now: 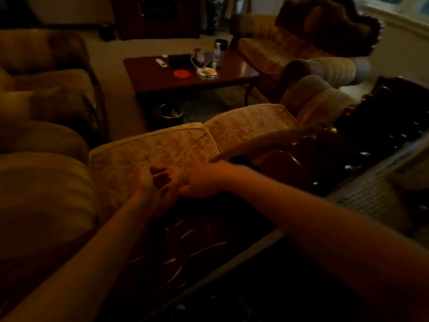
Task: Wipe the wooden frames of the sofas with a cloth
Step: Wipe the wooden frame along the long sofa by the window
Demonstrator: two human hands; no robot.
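Fingers [160, 176] of left hand [148, 182] loosely curled; right hand [202, 182] blurred, over sofa cushion [162, 149].

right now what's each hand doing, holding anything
Left hand: fingers blurred, cannot tell.
Right hand: over the sofa's dark frame; grip cannot be told.

Two hands [148, 182] [204, 180], three sofas [162, 149] [290, 49] [46, 94], one coffee table [162, 80]

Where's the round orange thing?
In the head view, the orange disc lies on the dark coffee table, near its front edge, left of a crumpled wrapper.
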